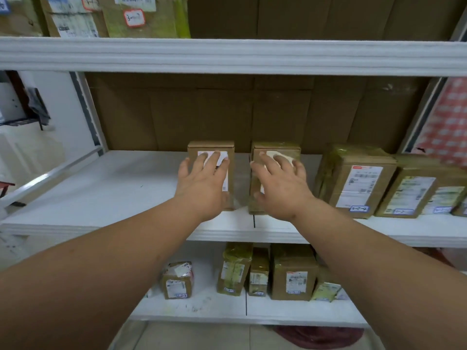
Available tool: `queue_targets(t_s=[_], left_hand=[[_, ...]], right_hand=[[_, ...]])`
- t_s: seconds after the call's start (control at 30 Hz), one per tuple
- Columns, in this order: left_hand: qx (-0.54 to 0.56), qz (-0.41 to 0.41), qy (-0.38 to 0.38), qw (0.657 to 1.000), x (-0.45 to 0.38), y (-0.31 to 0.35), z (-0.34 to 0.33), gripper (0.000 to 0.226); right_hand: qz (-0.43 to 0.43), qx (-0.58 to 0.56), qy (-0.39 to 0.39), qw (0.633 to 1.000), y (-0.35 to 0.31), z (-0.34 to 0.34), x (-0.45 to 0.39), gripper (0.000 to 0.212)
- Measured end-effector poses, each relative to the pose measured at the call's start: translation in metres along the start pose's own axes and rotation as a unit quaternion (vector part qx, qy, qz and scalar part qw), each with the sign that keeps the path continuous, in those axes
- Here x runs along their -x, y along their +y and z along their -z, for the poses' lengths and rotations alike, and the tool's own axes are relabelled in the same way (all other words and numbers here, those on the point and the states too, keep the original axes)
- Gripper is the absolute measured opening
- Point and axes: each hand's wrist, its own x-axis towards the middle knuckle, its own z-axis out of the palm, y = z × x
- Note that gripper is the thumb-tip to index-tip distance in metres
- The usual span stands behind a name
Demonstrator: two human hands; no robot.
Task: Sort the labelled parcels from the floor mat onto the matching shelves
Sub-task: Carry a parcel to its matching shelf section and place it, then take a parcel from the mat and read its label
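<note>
Two small brown cardboard parcels stand upright side by side on the white middle shelf [113,188]. My left hand [204,183] lies flat with straight fingers on the front of the left parcel [231,150], covering most of its white label. My right hand [280,185] lies flat in the same way on the right parcel [255,195], which is wrapped in clear tape. There is a narrow gap between the two parcels.
Two larger taped parcels [358,183] with blue-edged tags stand to the right on the same shelf. Several small parcels [293,276] line the lower shelf. Labelled boxes [134,16] fill the upper shelf at left. Brown cardboard backs the rack. A red mat [321,335] shows on the floor.
</note>
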Motion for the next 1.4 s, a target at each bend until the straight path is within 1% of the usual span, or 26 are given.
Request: queue_targets(t_s=[0.13, 0.3, 0.4, 0.5, 0.63, 0.8, 0.93, 1.07, 1.23, 1.4], left_hand=[[0.024, -0.025, -0.006, 0.999, 0.019, 0.050, -0.001, 0.073], [0.037, -0.063, -0.029, 0.997, 0.039, 0.108, -0.009, 0.073], [0.056, -0.095, -0.038, 0.993, 0.048, 0.141, -0.014, 0.072], [0.056, -0.142, -0.048, 0.987, 0.058, 0.173, -0.019, 0.073], [0.072, -0.202, -0.078, 0.974, 0.078, 0.211, -0.024, 0.072], [0.078, -0.273, -0.096, 0.954, 0.115, 0.240, -0.044, 0.072], [0.079, -0.308, -0.130, 0.939, 0.151, 0.260, -0.062, 0.073], [0.074, -0.342, -0.145, 0.925, 0.180, 0.282, -0.073, 0.074], [0.076, -0.373, -0.178, 0.908, 0.204, 0.324, -0.085, 0.071], [0.071, -0.403, -0.216, 0.886, 0.224, 0.384, -0.100, 0.071]], right_hand=[[-0.012, 0.012, -0.028, 0.999, 0.036, -0.002, 0.042, 0.063], [-0.053, 0.019, -0.055, 0.997, 0.072, -0.006, 0.098, 0.063], [-0.090, 0.029, -0.079, 0.992, 0.095, -0.007, 0.137, 0.062], [-0.149, 0.020, -0.107, 0.983, 0.116, -0.007, 0.180, 0.062], [-0.223, 0.032, -0.144, 0.964, 0.131, -0.013, 0.242, 0.063], [-0.299, 0.022, -0.183, 0.936, 0.122, -0.025, 0.315, 0.063], [-0.343, 0.014, -0.220, 0.913, 0.107, -0.037, 0.370, 0.064], [-0.396, 0.012, -0.259, 0.881, 0.104, -0.045, 0.424, 0.065], [-0.445, 0.001, -0.283, 0.850, 0.117, -0.049, 0.479, 0.063], [-0.469, -0.023, -0.318, 0.823, 0.148, -0.066, 0.530, 0.058]])
